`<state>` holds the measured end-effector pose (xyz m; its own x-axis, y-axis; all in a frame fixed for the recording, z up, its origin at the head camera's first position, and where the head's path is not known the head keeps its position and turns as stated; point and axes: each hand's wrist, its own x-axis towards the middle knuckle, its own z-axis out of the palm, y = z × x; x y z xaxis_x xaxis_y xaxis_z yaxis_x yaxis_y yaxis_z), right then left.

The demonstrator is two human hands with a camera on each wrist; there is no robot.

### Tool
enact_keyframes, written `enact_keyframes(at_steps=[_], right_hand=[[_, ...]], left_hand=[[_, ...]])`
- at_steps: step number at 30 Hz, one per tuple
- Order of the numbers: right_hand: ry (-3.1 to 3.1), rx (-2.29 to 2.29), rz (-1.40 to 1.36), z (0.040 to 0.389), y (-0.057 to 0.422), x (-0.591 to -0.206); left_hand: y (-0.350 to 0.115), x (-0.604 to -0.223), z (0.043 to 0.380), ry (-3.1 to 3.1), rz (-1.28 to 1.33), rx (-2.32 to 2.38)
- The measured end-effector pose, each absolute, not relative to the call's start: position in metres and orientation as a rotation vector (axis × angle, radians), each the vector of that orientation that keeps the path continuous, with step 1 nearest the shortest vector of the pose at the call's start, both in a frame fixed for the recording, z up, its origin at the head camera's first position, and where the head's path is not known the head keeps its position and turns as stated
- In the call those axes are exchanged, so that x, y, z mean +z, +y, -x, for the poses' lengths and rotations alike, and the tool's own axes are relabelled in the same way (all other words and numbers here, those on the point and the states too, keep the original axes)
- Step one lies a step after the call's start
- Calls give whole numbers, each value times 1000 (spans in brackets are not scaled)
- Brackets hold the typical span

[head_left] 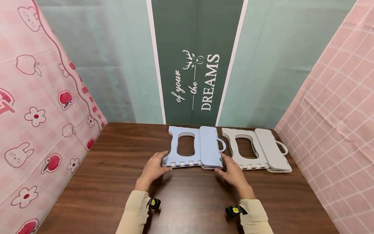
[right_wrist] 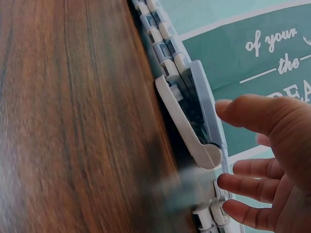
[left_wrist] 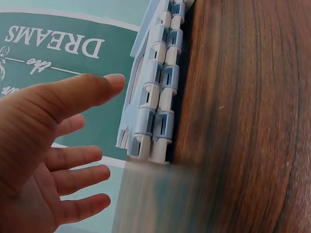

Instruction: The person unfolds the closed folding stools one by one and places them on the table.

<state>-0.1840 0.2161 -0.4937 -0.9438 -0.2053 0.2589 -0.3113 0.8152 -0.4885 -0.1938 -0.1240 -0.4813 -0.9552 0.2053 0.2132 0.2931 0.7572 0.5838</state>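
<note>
Head view: left hand and right hand, fingers relaxed (neither gripping anything), flank a flat, pale-blue plastic folding stool on a brown wood-grain table.

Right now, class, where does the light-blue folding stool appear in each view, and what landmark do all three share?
Head: the light-blue folding stool is just below centre, on the table, between the left hand and right hand.
Left wrist: upper centre, its hinged edge right of the hand.
Right wrist: from top centre down to the middle, left of the hand.
Shared landmark: the dark-green band with white lettering.
</note>
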Motion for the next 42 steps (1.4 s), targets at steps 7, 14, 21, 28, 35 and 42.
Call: enact_keyframes(at_steps=[7,14,21,28,35,42], right_hand=[[-2825,827,-306,189,208,-502],[-2883,851,-226,192,205,-505],[-2912,877,-154,196,202,-506],[-2877,893,-161,204,197,-512],[-2835,913,-151,207,194,-517],[-2838,950,-92,205,193,-516]], left_hand=[[-119,-487,197,-2841,343,-1019],[-112,-498,200,-2871,293,-1041],[-108,-501,205,-2868,264,-1016],[-109,-502,215,-2893,340,-932],[-111,-501,219,-2950,336,-869],[-110,-499,218,-2959,319,-898]])
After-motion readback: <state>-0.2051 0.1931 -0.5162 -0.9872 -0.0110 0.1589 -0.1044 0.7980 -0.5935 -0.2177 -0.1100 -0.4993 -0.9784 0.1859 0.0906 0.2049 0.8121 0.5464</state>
